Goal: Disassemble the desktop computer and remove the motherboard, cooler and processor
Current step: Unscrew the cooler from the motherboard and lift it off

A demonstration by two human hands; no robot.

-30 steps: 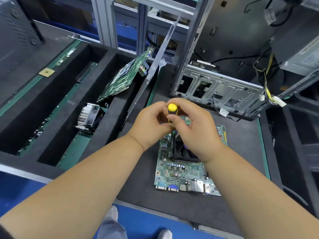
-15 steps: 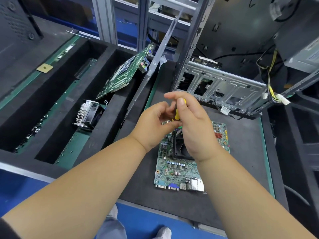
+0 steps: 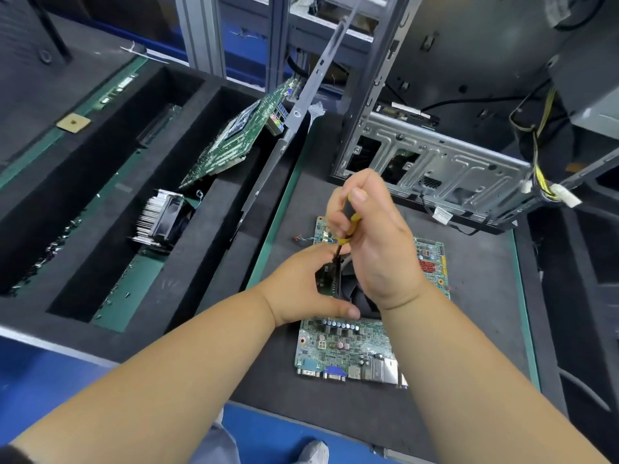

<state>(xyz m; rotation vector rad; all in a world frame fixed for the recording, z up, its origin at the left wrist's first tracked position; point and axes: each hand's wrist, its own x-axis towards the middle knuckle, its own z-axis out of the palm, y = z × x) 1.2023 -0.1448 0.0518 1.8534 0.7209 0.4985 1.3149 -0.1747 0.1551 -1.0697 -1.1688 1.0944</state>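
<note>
Green and flat on the dark foam desk point(image 3: 479, 329) lay the rectangular printed motherboard point(image 3: 338, 349), directly below your hands, the black square fan cooler point(image 3: 360, 296) still seated on it. Your right hand point(image 3: 378, 249) gripped the yellow-and-black-handled screwdriver point(image 3: 348, 216), whose long axis ran steeply down and slightly left to the cooler's left edge. Your left hand point(image 3: 303, 286) curled beside the shaft, thumb on the board; whether it pinched the shaft, I could not tell. The right hand looked set to do the turning. The silver steel computer case point(image 3: 445, 165) stood behind.
</note>
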